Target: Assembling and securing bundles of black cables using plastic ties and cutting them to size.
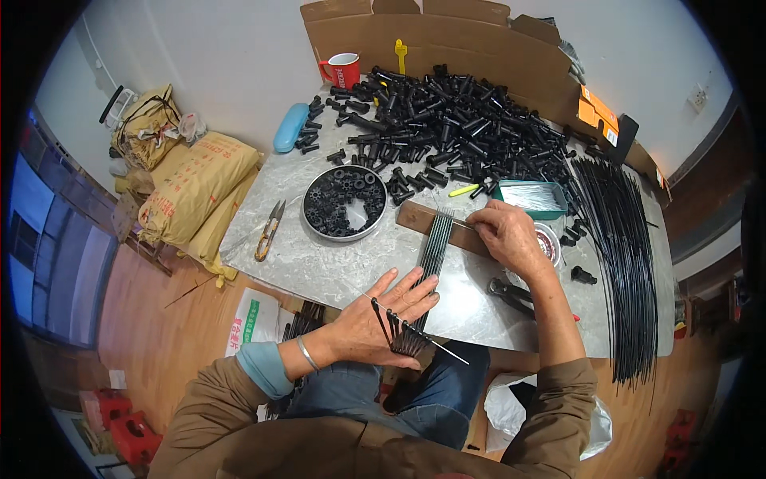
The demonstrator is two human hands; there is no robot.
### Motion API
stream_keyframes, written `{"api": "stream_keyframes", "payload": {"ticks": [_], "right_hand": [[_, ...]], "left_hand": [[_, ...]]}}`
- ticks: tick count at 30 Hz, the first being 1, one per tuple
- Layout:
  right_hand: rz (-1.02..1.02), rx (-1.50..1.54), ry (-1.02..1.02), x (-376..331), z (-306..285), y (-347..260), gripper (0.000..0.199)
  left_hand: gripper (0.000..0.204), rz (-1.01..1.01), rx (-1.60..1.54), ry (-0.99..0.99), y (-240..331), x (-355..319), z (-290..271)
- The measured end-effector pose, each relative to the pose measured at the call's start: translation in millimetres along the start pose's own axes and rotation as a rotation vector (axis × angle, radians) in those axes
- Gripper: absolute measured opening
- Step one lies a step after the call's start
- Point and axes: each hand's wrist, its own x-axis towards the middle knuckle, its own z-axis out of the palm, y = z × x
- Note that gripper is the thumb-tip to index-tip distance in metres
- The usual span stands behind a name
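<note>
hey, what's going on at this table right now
A person sits at a grey marble-look table working with thin dark rods. The left hand presses flat on a row of rods lying side by side, whose near ends fan out past the table edge. The right hand rests on their far ends, against a wooden block. Around them lie a heap of black plastic fittings, a round tin of small black parts, snips, pliers and a bundle of long black rods.
</note>
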Motion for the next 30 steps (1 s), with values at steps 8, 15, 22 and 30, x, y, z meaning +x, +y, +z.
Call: {"api": "stream_keyframes", "payload": {"ticks": [8, 15, 22, 30], "right_hand": [[-0.138, -0.117, 0.029, 9, 2, 1, 0.008], [-0.072, -0.263, -0.010, 10, 5, -5, 0.006], [-0.101, -0.315, -0.100, 19, 2, -12, 0.009], [0.084, 0.117, -0.146, 27, 10, -11, 0.013]], "left_hand": [[0.098, -0.001, -0.014, -0.001, 0, 1, 0], [0.096, 0.006, -0.001, 0.015, 0, 0, 1], [0.096, 0.004, -0.015, 0.024, 0, -1, 1], [0.097, -0.016, -0.004, -0.010, 0, -2, -1]]}}
